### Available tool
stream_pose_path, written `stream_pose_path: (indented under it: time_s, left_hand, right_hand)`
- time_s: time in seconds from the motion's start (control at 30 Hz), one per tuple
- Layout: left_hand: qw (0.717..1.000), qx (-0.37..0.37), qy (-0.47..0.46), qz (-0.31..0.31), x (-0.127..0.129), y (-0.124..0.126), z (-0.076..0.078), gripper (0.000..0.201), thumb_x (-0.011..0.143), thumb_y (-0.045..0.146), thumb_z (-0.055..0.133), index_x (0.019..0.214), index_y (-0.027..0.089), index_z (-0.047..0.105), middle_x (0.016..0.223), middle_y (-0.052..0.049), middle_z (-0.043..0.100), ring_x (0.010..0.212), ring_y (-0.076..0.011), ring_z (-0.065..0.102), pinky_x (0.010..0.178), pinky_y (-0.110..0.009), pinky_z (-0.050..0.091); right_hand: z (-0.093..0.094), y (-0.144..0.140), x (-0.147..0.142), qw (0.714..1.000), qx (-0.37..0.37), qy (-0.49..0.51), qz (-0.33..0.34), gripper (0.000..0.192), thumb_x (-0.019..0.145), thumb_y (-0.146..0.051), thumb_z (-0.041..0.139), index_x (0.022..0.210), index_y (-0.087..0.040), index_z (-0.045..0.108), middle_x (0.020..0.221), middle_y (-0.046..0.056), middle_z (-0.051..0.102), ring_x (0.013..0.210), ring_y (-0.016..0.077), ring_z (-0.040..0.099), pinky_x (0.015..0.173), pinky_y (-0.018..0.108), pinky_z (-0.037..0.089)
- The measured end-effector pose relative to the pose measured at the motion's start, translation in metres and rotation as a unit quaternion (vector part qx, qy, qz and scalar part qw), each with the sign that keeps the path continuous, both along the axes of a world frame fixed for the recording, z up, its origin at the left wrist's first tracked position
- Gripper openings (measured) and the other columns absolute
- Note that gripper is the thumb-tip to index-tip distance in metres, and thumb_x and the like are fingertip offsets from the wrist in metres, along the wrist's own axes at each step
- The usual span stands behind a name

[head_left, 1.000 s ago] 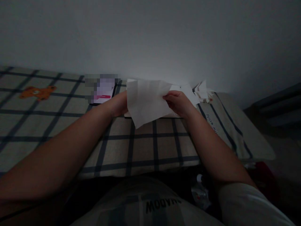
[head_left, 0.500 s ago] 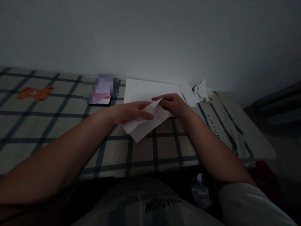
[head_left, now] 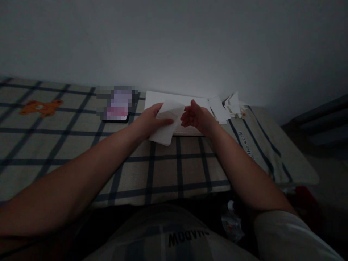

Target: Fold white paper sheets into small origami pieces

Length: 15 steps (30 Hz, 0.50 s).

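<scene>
**Folding a thin sheet over the checked cloth**

Starting at the far left, an orange bear print (head_left: pixel 40 107) sits on the checked cloth (head_left: pixel 81 145), and a phone (head_left: pixel 116 108) lies further right near the wall. Next comes the left hand (head_left: pixel 148 121), closed on a paper sheet (head_left: pixel 165 125): thumb on top, fingers behind, pinching its left side so the sheet hangs bent, its lower corner close to the cloth. Behind it a white pad (head_left: pixel 195 103) lies flat against the wall. The right hand (head_left: pixel 197 117) is just beside the sheet's right edge, fingers loosely curled and open, holding nothing; whether a fingertip touches the paper I cannot tell. Furthest right, a heap of folded papers (head_left: pixel 232 105) rests by the wall.

The sheet looks very light, limp and easily creased or torn, so it will likely sag wherever unsupported. It seems best taken at two opposite edges or corners with a gentle pinch, not in the middle.
</scene>
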<state>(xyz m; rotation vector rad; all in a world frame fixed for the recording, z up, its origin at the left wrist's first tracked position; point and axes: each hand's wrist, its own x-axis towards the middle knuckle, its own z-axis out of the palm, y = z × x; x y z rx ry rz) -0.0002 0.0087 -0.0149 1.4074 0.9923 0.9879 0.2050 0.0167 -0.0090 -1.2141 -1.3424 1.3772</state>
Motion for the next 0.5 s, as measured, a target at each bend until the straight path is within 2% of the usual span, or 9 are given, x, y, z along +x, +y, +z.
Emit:
stream_pose_path:
  time_s: [0.13, 0.23, 0.33, 0.4, 0.5]
  left_hand:
    - [0.997, 0.056, 0.037, 0.036, 0.004, -0.004, -0.005, 0.057, 0.069, 0.025, 0.078, 0.124, 0.022, 0.066, 0.111, -0.007, 0.073, 0.098, -0.0233, 0.068, 0.082, -0.033, 0.055]
    - [0.997, 0.058, 0.034, 0.03, 0.007, -0.008, -0.005, 0.058, 0.069, 0.026, 0.079, 0.125, 0.023, 0.065, 0.112, -0.006, 0.073, 0.099, -0.023, 0.068, 0.082, -0.033, 0.055]
    - [0.999, 0.022, -0.007, 0.025, 0.008, -0.007, -0.004, 0.044, 0.073, 0.031, 0.078, 0.115, 0.02, 0.068, 0.102, -0.006, 0.074, 0.088, -0.0206, 0.069, 0.076, -0.031, 0.056]
    - [0.999, -0.001, -0.027, 0.036, 0.008, -0.005, -0.004, 0.032, 0.077, 0.037, 0.076, 0.103, 0.018, 0.071, 0.094, -0.006, 0.074, 0.08, -0.0182, 0.068, 0.071, -0.028, 0.055]
    - [0.997, -0.027, -0.035, 0.061, 0.006, -0.001, -0.005, 0.026, 0.077, 0.041, 0.077, 0.088, 0.019, 0.074, 0.085, -0.004, 0.074, 0.071, -0.016, 0.066, 0.065, -0.026, 0.053]
  right_hand:
    - [-0.007, -0.005, -0.004, 0.999, 0.029, -0.032, 0.03, 0.048, 0.078, -0.067, 0.073, 0.072, -0.02, 0.063, 0.066, 0.003, 0.067, 0.062, 0.015, 0.065, 0.065, 0.032, 0.057]
    - [-0.012, -0.005, -0.004, 0.997, 0.053, -0.04, 0.025, 0.041, 0.081, -0.06, 0.074, 0.072, -0.02, 0.064, 0.068, 0.003, 0.068, 0.063, 0.0139, 0.064, 0.067, 0.031, 0.056]
    - [-0.014, -0.002, -0.001, 0.996, 0.067, -0.048, 0.023, 0.037, 0.082, -0.054, 0.073, 0.069, -0.02, 0.062, 0.067, 0.002, 0.068, 0.062, 0.013, 0.063, 0.065, 0.03, 0.054]
    - [-0.015, -0.001, 0.001, 0.995, 0.077, -0.057, 0.033, 0.036, 0.084, -0.052, 0.072, 0.069, -0.021, 0.061, 0.065, 0.001, 0.067, 0.062, 0.0129, 0.063, 0.064, 0.029, 0.053]
    - [-0.014, -0.003, 0.001, 0.992, 0.094, -0.062, 0.055, 0.035, 0.085, -0.051, 0.071, 0.07, -0.021, 0.062, 0.065, 0.0, 0.066, 0.062, 0.013, 0.063, 0.064, 0.029, 0.052]
